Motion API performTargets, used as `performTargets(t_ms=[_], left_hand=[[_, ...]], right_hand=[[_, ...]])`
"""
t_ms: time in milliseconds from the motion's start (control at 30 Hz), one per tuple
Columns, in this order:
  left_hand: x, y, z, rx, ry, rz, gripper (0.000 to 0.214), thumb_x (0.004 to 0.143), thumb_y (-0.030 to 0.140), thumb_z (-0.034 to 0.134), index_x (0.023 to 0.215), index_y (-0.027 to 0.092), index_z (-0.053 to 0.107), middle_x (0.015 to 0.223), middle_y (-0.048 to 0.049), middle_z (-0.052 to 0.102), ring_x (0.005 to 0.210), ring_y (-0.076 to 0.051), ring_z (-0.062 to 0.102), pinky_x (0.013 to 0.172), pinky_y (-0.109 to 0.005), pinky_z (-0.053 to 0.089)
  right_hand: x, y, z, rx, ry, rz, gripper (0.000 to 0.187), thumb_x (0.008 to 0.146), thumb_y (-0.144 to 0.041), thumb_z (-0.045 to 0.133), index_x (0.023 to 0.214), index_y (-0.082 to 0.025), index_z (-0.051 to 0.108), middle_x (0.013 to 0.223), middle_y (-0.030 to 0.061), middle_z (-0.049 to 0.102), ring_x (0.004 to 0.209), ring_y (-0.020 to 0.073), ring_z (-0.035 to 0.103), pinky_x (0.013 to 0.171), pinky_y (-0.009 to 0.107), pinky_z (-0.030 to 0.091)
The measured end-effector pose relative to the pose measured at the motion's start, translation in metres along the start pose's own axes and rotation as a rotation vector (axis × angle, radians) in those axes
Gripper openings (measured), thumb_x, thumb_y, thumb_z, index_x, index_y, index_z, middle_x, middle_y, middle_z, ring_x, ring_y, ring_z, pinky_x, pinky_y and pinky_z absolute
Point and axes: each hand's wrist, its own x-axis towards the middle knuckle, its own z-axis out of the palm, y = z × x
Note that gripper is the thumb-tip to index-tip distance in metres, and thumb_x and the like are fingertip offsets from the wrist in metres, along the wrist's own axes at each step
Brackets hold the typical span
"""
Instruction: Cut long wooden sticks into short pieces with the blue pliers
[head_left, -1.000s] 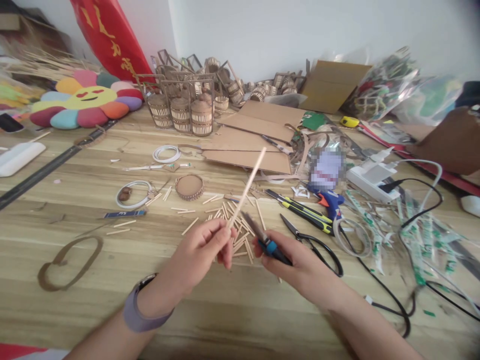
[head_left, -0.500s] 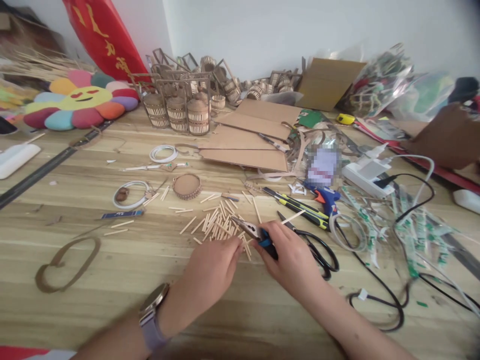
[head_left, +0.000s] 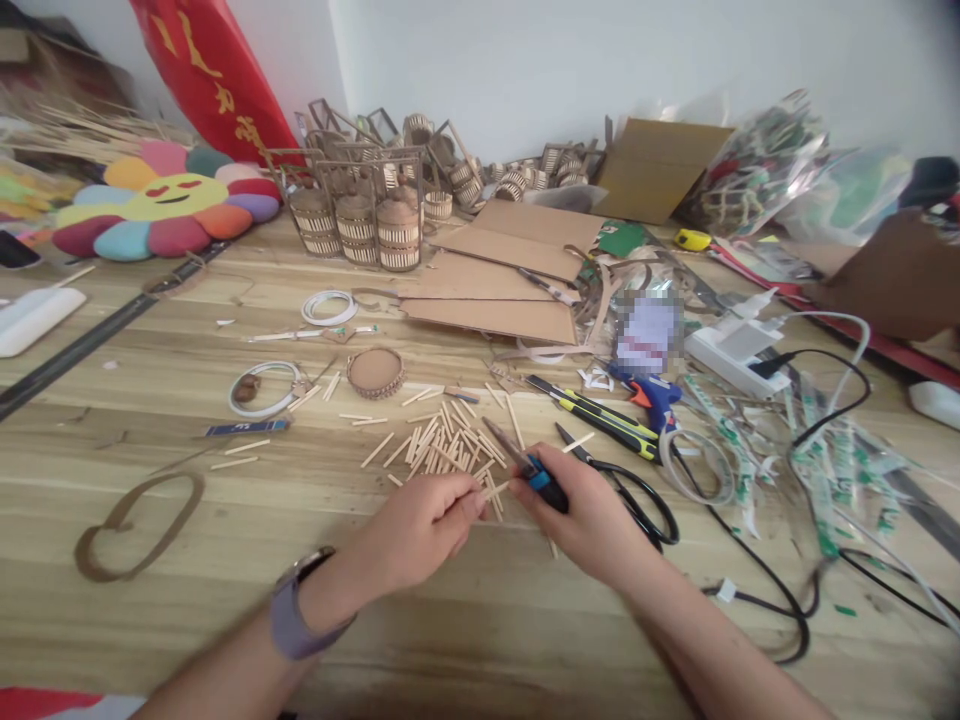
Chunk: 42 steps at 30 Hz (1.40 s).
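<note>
My left hand (head_left: 424,525) is closed in a pinch on a short wooden stick (head_left: 495,489) just above the table. My right hand (head_left: 589,515) is wrapped round blue-handled pliers (head_left: 525,462), whose jaws point up and to the left over a pile of several short cut sticks (head_left: 450,448). The two hands almost touch at the near edge of that pile. A watch with a purple strap (head_left: 300,610) sits on my left wrist.
Black scissors (head_left: 630,495), a yellow-black cutter (head_left: 592,410) and a blue glue gun (head_left: 656,395) lie right of my hands. Cables and a white power strip (head_left: 739,350) are farther right. Cardboard sheets (head_left: 495,290), small wicker baskets (head_left: 375,225) and a flower cushion (head_left: 161,205) stand behind.
A second ago my left hand held a long stick upright by the pliers. The long stick is gone; both hands dropped to the pile, and my left hand now pinches a short stick.
</note>
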Motion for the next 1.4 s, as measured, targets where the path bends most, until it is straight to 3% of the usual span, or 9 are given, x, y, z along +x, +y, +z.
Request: performTargets(t_ms=[100,233,333,467,700,967,1200,1300,1400], left_hand=[[0.002,-0.002,-0.007,-0.431,-0.153,0.025,0.036,0.091,0.049,0.040,0.081,0.017,0.053,0.053,0.0052,0.048,0.046,-0.008,0.041,0.048,-0.020,0.031],[0.007,-0.004,-0.001,-0.646,-0.011,-0.108,0.036,0.084,0.052,0.051,0.078,0.017,0.052,0.063,-0.0012,0.063,0.054,-0.012,0.055,0.054,-0.023,0.040],[0.010,-0.005,0.006,-0.644,0.013,-0.146,0.036,0.084,0.051,0.053,0.080,0.015,0.056,0.074,-0.0048,0.068,0.065,-0.015,0.063,0.061,-0.025,0.044],[0.010,-0.009,0.010,-0.619,-0.050,-0.129,0.039,0.083,0.054,0.054,0.082,0.015,0.059,0.075,-0.0038,0.068,0.069,-0.017,0.065,0.065,-0.027,0.047],[0.010,-0.010,0.013,-0.653,-0.172,-0.192,0.042,0.076,0.058,0.061,0.078,0.016,0.058,0.067,-0.0029,0.067,0.063,-0.016,0.065,0.062,-0.028,0.049],[0.007,-0.008,0.009,-0.688,-0.268,-0.221,0.044,0.075,0.057,0.064,0.084,0.014,0.061,0.068,-0.0053,0.070,0.058,-0.015,0.065,0.055,-0.022,0.041],[0.007,-0.007,0.009,-0.695,-0.258,-0.246,0.046,0.073,0.059,0.064,0.079,0.013,0.063,0.069,-0.0071,0.070,0.061,-0.016,0.066,0.055,-0.023,0.043],[0.008,-0.007,0.010,-0.718,-0.233,-0.227,0.046,0.072,0.059,0.065,0.075,0.013,0.062,0.067,-0.0053,0.068,0.061,-0.016,0.065,0.058,-0.025,0.046],[0.010,-0.007,0.013,-0.760,-0.126,-0.211,0.039,0.074,0.054,0.064,0.075,0.014,0.061,0.069,-0.0032,0.067,0.065,-0.016,0.064,0.065,-0.028,0.049]], right_hand=[[0.001,0.000,-0.018,0.191,-0.068,-0.005,0.016,0.087,-0.033,0.049,0.078,-0.020,0.053,0.066,-0.0017,0.056,0.061,0.0140,0.053,0.057,0.024,0.043],[-0.001,-0.005,-0.023,0.173,-0.036,-0.028,0.011,0.087,-0.028,0.050,0.080,-0.020,0.054,0.069,-0.0013,0.060,0.062,0.0139,0.056,0.058,0.024,0.045],[-0.005,-0.011,-0.014,0.172,-0.078,-0.073,0.005,0.086,-0.020,0.050,0.090,-0.021,0.053,0.080,0.0003,0.066,0.069,0.0143,0.062,0.064,0.024,0.047],[-0.008,-0.012,-0.003,0.195,-0.149,-0.096,0.024,0.082,-0.012,0.051,0.104,-0.022,0.049,0.095,0.0033,0.069,0.086,0.0167,0.066,0.074,0.026,0.050],[-0.008,-0.009,0.002,0.201,-0.161,-0.103,0.039,0.079,-0.008,0.052,0.114,-0.022,0.046,0.106,0.0070,0.068,0.097,0.0200,0.065,0.082,0.033,0.051],[-0.007,-0.010,0.000,0.240,-0.197,-0.148,0.034,0.082,-0.011,0.054,0.113,-0.022,0.051,0.106,0.0051,0.069,0.095,0.0179,0.066,0.082,0.030,0.051],[-0.008,-0.007,0.004,0.240,-0.217,-0.148,0.037,0.084,-0.014,0.053,0.120,-0.021,0.047,0.110,0.0063,0.069,0.098,0.0181,0.066,0.082,0.029,0.052],[-0.007,-0.008,0.004,0.206,-0.167,-0.183,0.038,0.083,-0.012,0.053,0.119,-0.022,0.048,0.112,0.0073,0.065,0.102,0.0190,0.063,0.088,0.033,0.051],[-0.008,-0.011,0.007,0.146,0.006,-0.237,0.037,0.083,-0.014,0.054,0.119,-0.022,0.048,0.120,0.0116,0.054,0.117,0.0229,0.053,0.097,0.040,0.047]])
